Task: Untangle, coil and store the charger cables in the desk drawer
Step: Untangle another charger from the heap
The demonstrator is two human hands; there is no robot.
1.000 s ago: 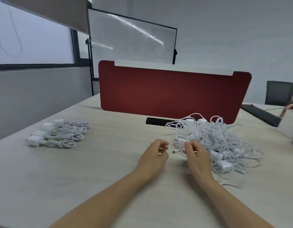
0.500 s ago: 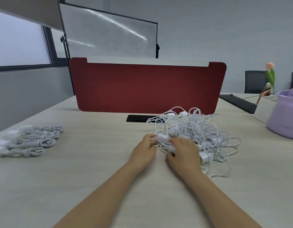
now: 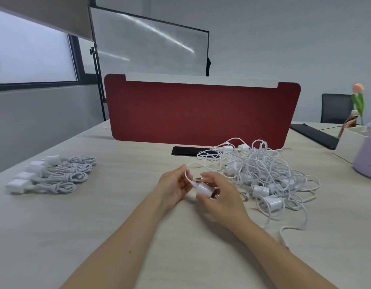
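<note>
The left hand [image 3: 173, 187] is curled, thumb and fingertips pinching a thin white cable [image 3: 187, 177]; the right hand [image 3: 222, 197] is curled round the white charger plug [image 3: 203, 187] at that cable's end, holding it just above the desk [image 3: 118, 215], between the two palms. Half a second ago both hands lay low against the near edge of the tangle [image 3: 263, 172]; now they have drawn back toward the person, and the plug has come out of the heap with them, its cable looping from the left fingertips back to the right into the pile.

The desk is pale, with a faint wood grain; a red divider panel [image 3: 201, 113] stands across its far side, with a black slot [image 3: 183, 151] set in the top just before it. Well to the left lies a row of coiled chargers [image 3: 53, 174], side by side. At the right edge stand a purple container [image 3: 367, 155] and a white box [image 3: 349, 142], with a flower [image 3: 358, 97] behind them; further back are a black mat [image 3: 313, 134] and a dark chair [image 3: 335, 108]. A whiteboard [image 3: 149, 44] on a stand and a window [image 3: 30, 57] fill the wall side.

The held plug lies roughly across the view, left to right; its cable end faces left and up, toward the left hand; the other end is blurred against the right palm. The coiled chargers also run left to right, plugs at the left and coils at the right.
</note>
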